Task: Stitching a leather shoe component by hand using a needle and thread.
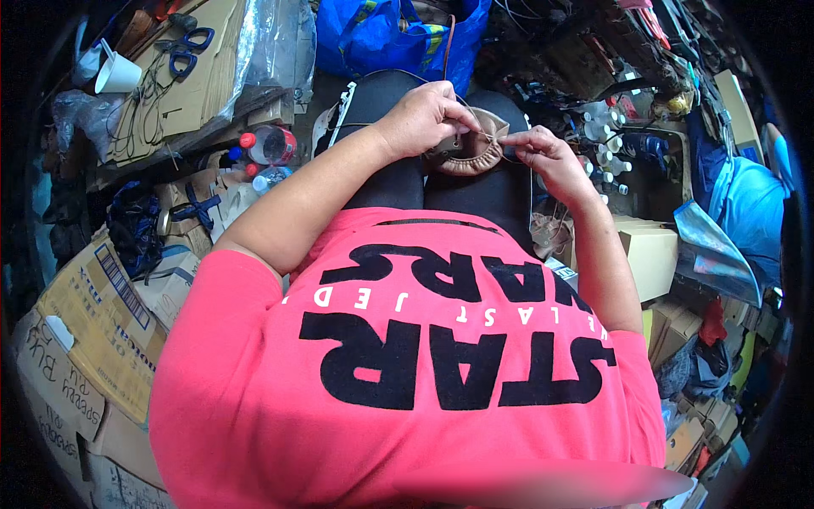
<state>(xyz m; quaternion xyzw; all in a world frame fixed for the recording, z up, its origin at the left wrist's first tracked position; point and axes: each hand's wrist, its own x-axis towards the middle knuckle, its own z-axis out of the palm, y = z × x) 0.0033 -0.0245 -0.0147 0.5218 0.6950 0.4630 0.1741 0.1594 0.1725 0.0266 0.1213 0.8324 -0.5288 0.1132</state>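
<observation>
A tan shoe (475, 165) with a puckered, gathered rim rests between my thighs, its opening facing up. Small eyelets show at its inner side. My left hand (431, 119) reaches over it from the left, fingers closed in a pinch at the far part of the rim. My right hand (549, 163) is at the shoe's right edge, thumb and forefinger pressed together; what they pinch is too small to name. A thin dark cord arcs above my left hand.
A blue bag (398, 42) stands just beyond my knees. On the left are blue-handled scissors (188, 53) on cardboard, a white cup (118, 75) and a red-capped bottle (270, 145). Several small bottles (604, 140) and a pale box (648, 261) stand on the right.
</observation>
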